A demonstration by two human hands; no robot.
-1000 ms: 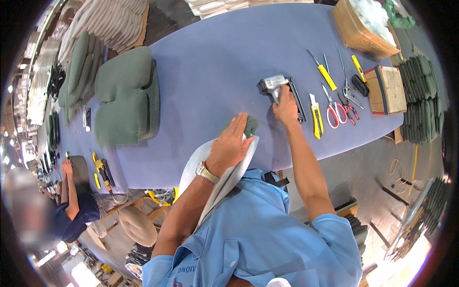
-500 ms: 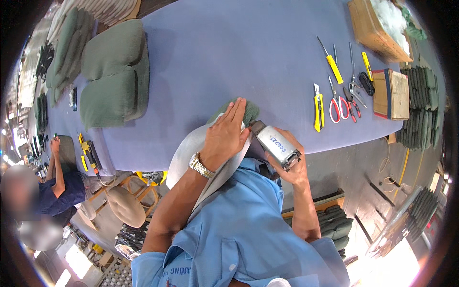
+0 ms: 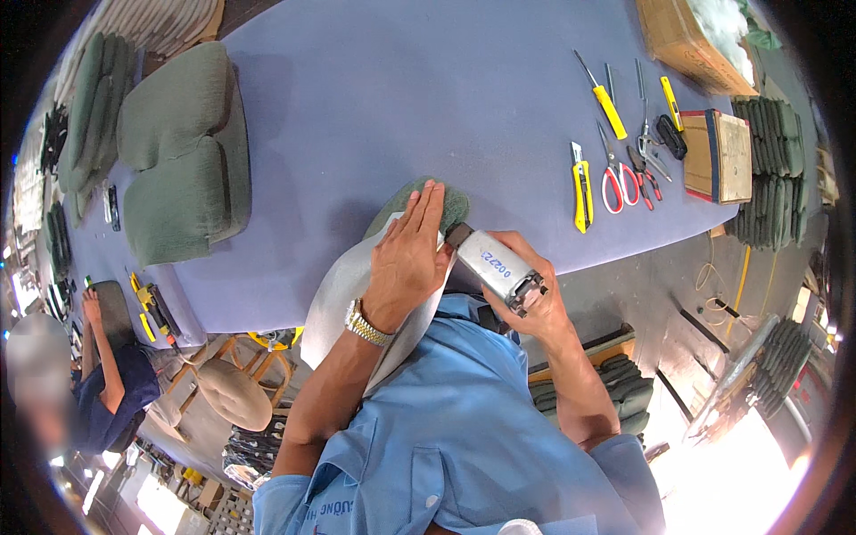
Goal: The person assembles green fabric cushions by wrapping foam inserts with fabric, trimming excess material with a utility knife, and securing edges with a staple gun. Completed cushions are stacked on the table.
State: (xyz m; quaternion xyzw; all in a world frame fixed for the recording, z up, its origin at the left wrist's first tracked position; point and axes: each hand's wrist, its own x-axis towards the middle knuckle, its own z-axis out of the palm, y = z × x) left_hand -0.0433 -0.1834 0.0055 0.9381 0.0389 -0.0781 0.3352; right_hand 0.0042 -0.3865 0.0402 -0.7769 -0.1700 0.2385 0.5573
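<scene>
Left hand (image 3: 412,254) flat on grey panel (image 3: 343,294); right hand (image 3: 526,299) grips staple gun (image 3: 493,266).

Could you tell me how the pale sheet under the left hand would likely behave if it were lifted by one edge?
The pale sheet would probably flop: it already droops over the edge of the purple table. It looks thin, so likely light. The left hand presses it flat with the green pad, which suggests it might slide otherwise. The right hand holds a grey power tool.

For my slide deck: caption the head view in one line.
Left hand presses a grey sheet over green fabric on the purple table; right hand holds a staple gun.
</scene>
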